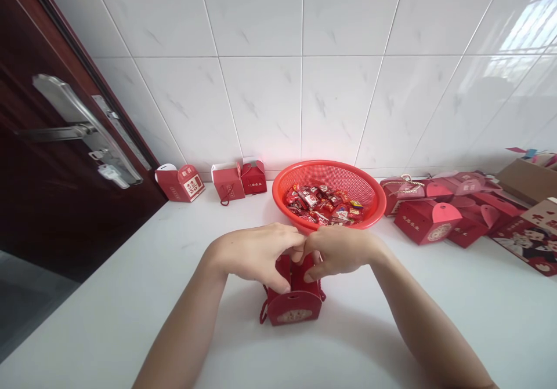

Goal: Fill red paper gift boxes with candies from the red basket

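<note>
A small red box (293,309) is set on the near middle of the white table (130,302), with its decorated end turned to the near side and red cords (263,312) hanging at its left and right. Both hands are bent over its top. The thumb of the left hand (256,254) is rested on the left part of the top; the thumb of the right hand (343,250) is held over the right part. The fingers of both are curled toward the middle at the far side (their tips are partly hidden, so whether the flaps are pinched or merely touched cannot be told). Just beyond the hands, wrapped sweets (322,203) are held in a red basket (331,171). Three red boxes (180,184) are stood at the far left, near the tiled wall (261,99); more red cartons (429,222) are clustered at the far right.
</note>
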{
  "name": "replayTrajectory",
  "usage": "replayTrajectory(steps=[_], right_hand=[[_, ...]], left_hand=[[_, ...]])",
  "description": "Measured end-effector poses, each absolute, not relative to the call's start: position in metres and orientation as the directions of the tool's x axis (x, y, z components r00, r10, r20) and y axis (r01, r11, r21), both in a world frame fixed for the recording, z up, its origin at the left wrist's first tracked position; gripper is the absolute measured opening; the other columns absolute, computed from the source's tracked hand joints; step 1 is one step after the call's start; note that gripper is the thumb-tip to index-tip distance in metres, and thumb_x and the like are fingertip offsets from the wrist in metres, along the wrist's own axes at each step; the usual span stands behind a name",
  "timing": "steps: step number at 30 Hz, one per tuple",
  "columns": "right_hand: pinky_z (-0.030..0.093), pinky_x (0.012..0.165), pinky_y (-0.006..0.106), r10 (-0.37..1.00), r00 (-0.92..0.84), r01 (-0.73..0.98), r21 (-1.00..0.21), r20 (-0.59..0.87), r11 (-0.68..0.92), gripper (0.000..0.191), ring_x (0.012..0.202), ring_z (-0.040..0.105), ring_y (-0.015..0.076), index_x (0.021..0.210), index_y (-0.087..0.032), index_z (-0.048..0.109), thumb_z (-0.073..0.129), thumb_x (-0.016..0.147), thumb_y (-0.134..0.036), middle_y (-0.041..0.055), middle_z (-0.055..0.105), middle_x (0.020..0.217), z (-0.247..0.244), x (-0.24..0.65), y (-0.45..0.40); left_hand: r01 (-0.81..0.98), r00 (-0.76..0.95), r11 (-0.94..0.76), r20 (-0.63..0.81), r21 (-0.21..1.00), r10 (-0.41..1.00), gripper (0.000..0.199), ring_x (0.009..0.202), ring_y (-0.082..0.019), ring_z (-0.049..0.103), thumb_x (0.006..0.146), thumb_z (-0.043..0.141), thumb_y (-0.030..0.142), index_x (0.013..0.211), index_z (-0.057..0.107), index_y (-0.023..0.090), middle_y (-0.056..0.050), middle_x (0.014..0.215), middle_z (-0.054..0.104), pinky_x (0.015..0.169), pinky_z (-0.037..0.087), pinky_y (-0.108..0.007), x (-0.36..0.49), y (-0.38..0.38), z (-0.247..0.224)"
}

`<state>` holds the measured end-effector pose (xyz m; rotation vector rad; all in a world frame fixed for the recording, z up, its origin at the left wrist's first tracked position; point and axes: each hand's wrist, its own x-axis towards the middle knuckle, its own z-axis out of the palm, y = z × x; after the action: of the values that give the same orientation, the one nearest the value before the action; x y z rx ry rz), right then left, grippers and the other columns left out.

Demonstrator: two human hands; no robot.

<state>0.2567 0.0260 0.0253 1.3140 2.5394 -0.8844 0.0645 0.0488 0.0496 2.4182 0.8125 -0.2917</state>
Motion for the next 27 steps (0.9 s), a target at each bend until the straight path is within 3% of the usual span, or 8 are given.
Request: replayTrajectory(steps=[3,6,10,14,17,21,24,27], right_hand=[[0.039,0.061,0.025,0.675,-0.617,0.781,-0.421,-0.404,0.462,0.034,0.081,0.067,0.0186,0.118,-0.021,0.075,0.072,0.087,-0.034,0.0043,0.075,0.094,0.023,0.258,0.029],[0.044,0.068,0.026,0.676,-0.624,0.774,-0.432,-0.392,0.464,0.042,0.089,0.069,0.0202,0.127,-0.020,0.070,0.073,0.086,-0.028,0.0062,0.076,0.104,0.026,0.262,0.029],[0.047,0.072,0.028,0.682,-0.627,0.770,-0.437,-0.377,0.466,0.035,0.087,0.070,0.0207,0.123,-0.018,0.072,0.069,0.090,-0.029,0.0075,0.077,0.101,0.034,0.271,0.025],[0.049,0.075,0.029,0.707,-0.627,0.756,-0.476,-0.327,0.450,0.031,0.092,0.069,0.0210,0.120,-0.020,0.072,0.062,0.095,-0.034,0.0066,0.076,0.102,0.042,0.283,0.017],[0.048,0.073,0.028,0.732,-0.612,0.763,-0.470,-0.300,0.444,0.029,0.093,0.069,0.0214,0.118,-0.020,0.072,0.061,0.096,-0.036,0.0062,0.075,0.097,0.048,0.290,0.009],[0.046,0.069,0.028,0.753,-0.583,0.789,-0.435,-0.305,0.434,0.025,0.094,0.068,0.0234,0.105,-0.018,0.074,0.067,0.091,-0.038,0.0069,0.075,0.095,0.051,0.290,0.004],[0.043,0.066,0.028,0.739,-0.578,0.805,-0.393,-0.346,0.445,0.025,0.096,0.067,0.0249,0.101,-0.018,0.074,0.073,0.087,-0.039,0.0062,0.075,0.096,0.049,0.283,0.005],[0.041,0.064,0.029,0.726,-0.573,0.817,-0.337,-0.380,0.469,0.030,0.094,0.067,0.0251,0.095,-0.018,0.074,0.074,0.084,-0.046,0.0062,0.075,0.095,0.042,0.274,0.008]], left_hand=[[0.601,0.799,-0.644,-0.369,0.473,0.475,0.021,0.079,-0.019,0.058,0.066,0.066,0.020,0.082,0.052,0.022,0.000,0.092,0.061,0.057,0.039,-0.027,0.066,0.054,0.046],[0.639,0.769,-0.639,-0.342,0.428,0.540,0.021,0.077,-0.019,0.057,0.066,0.060,0.014,0.082,0.049,0.023,0.000,0.092,0.059,0.054,0.037,-0.027,0.069,0.053,0.041],[0.639,0.762,-0.678,-0.177,0.363,0.623,0.016,0.083,-0.020,0.059,0.071,0.057,0.012,0.083,0.052,0.022,-0.002,0.095,0.059,0.060,0.039,-0.029,0.075,0.050,0.032],[0.627,0.754,-0.682,-0.073,0.376,0.653,0.026,0.090,-0.021,0.061,0.076,0.062,0.017,0.101,0.063,0.024,-0.004,0.108,0.058,0.066,0.043,-0.030,0.076,0.052,0.026],[0.591,0.751,-0.675,0.006,0.442,0.660,0.028,0.104,-0.024,0.061,0.081,0.067,0.023,0.108,0.066,0.025,-0.005,0.116,0.060,0.083,0.049,-0.035,0.068,0.053,0.017],[0.512,0.665,-0.649,0.218,0.562,0.714,0.039,0.123,-0.026,0.057,0.088,0.069,0.039,0.124,0.062,0.025,-0.007,0.130,0.061,0.107,0.045,-0.041,0.052,0.050,-0.010],[0.515,0.547,-0.547,0.238,0.660,0.802,0.046,0.119,-0.026,0.061,0.085,0.073,0.041,0.125,0.060,0.024,-0.008,0.126,0.066,0.106,0.048,-0.042,0.044,0.047,-0.036],[0.482,0.467,-0.430,0.192,0.763,0.863,0.040,0.115,-0.026,0.065,0.083,0.073,0.042,0.117,0.063,0.023,-0.007,0.119,0.070,0.103,0.051,-0.043,0.044,0.043,-0.059]])
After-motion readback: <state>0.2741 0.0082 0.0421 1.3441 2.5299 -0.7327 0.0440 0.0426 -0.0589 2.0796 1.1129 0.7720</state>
